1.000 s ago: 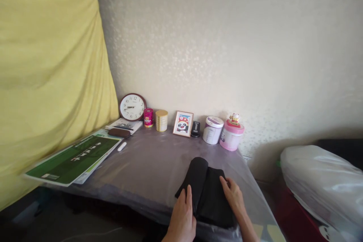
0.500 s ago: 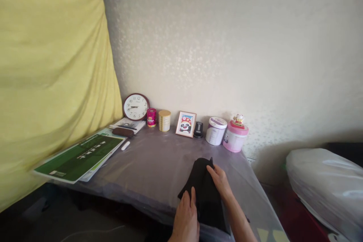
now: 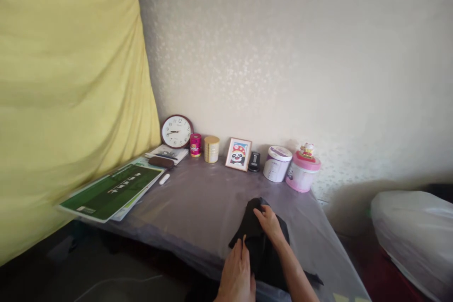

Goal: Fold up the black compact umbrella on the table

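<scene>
A black piece of cloth [image 3: 264,250] lies bunched and partly folded at the front right of the table; its exact kind does not show. My right hand [image 3: 269,224] is over its upper part, thumb and fingers closed on the fabric. At the near left edge of the cloth, my left hand [image 3: 236,264] has its fingers close together, holding a raised fold. A narrow dark end of the cloth [image 3: 314,278] sticks out to the right of my right forearm. My arms hide some of the lower cloth.
Along the wall stand a round clock [image 3: 177,131], a pink can [image 3: 195,145], a yellow-lidded can [image 3: 211,150], a panda picture [image 3: 238,155], a black object [image 3: 254,162], a white tub [image 3: 278,164] and a pink tub [image 3: 303,173]. Green printed sheets [image 3: 113,191] lie left.
The view has turned slightly left. My right hand has shifted a little across the cloth, whose right side now spreads wider, and its narrow end shows more beyond my forearm.
</scene>
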Tool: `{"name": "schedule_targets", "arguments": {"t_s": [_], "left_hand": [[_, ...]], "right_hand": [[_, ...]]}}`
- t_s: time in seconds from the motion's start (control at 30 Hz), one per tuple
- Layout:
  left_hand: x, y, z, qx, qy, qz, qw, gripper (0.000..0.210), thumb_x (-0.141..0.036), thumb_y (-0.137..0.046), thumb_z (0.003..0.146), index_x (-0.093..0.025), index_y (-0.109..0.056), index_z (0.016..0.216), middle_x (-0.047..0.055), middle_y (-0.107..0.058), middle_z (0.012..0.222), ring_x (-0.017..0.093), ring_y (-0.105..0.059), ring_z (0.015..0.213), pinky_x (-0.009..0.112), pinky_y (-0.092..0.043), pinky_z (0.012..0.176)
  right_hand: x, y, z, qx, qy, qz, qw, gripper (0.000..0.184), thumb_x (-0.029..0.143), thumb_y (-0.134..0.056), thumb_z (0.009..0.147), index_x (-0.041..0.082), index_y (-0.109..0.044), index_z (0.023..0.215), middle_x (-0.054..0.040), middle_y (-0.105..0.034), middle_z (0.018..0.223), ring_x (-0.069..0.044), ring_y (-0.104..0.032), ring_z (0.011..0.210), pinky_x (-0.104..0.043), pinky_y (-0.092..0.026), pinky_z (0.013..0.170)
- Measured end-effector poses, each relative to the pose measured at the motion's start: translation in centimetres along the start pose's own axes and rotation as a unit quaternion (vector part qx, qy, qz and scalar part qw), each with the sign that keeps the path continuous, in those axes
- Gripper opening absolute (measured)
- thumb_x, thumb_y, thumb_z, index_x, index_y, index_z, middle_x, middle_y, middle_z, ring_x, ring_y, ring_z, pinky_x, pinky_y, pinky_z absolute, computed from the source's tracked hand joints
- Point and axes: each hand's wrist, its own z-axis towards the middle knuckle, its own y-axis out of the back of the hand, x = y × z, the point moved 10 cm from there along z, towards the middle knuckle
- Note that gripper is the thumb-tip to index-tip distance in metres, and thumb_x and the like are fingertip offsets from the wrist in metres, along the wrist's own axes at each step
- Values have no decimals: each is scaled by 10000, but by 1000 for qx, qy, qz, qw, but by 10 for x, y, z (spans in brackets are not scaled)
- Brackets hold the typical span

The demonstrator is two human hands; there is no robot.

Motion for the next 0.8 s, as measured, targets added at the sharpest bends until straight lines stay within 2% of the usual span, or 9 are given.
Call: {"name": "schedule_targets", "arguments": {"t_s": [0.13,0.23,0.33,0.43,0.5,0.57,0.7,0.8], "left_hand": [[4,3,-7,28,-7,-13,999,800,-329,-491,716,-50,-160,1388,164,-239,1453,275,-262,1319,374,-255,1082],[5,18,-10,0,13,-9,1000,752,-361,-500,723,-62,-249,1366,181,-332,1402,311,-343,1263,426,-283,1062],[-5,33,-9,-29,25,16,999,683,-412,-524,721,-77,-376,1297,194,-341,1382,360,-339,1247,487,-298,1045],[-32,44,-3,-57,-55,8,997,589,-406,-565,706,-144,-453,1222,138,-359,1373,320,-340,1253,463,-278,1070],[-41,42,2,-50,-94,4,994,647,-368,-598,687,-147,-405,1263,138,-314,1405,308,-288,1293,462,-222,1099],[-37,35,5,-30,-91,-1,995,761,-334,-629,665,-154,-311,1333,157,-238,1444,319,-225,1326,473,-195,1107],[-19,20,9,-18,-68,-15,997,866,-253,-656,642,-222,-209,1383,150,-141,1482,334,-196,1337,466,-250,1089],[-18,7,16,-35,-77,-10,996,864,-182,-641,655,-208,-193,1393,154,-154,1478,320,-194,1340,440,-269,1089]], "right_hand": [[0,-21,-5,102,-29,77,991,330,408,-468,778,180,-560,999,-12,-673,649,-142,-617,495,-226,-443,439],[9,-29,-10,152,-21,94,984,341,465,-467,765,175,-588,900,-24,-688,671,-115,-613,507,-195,-434,450],[17,-34,-15,197,8,60,979,350,467,-452,755,173,-607,864,-49,-713,780,-113,-614,556,-200,-441,484],[25,-41,-19,228,75,20,971,350,465,-434,765,185,-622,861,-46,-721,812,-141,-627,625,-240,-473,574],[29,-43,-22,234,117,5,965,344,458,-419,785,197,-630,859,-40,-722,812,-165,-644,690,-267,-488,648],[31,-43,-25,230,138,-1,963,339,449,-409,807,210,-637,881,-37,-722,820,-182,-654,749,-279,-496,690],[43,-33,-43,192,217,-35,956,302,426,-441,827,249,-666,923,-35,-711,866,-190,-648,815,-296,-499,774],[51,-21,-57,142,301,-61,941,303,415,-443,847,262,-682,954,-51,-693,955,-201,-617,934,-324,-481,870]]}}
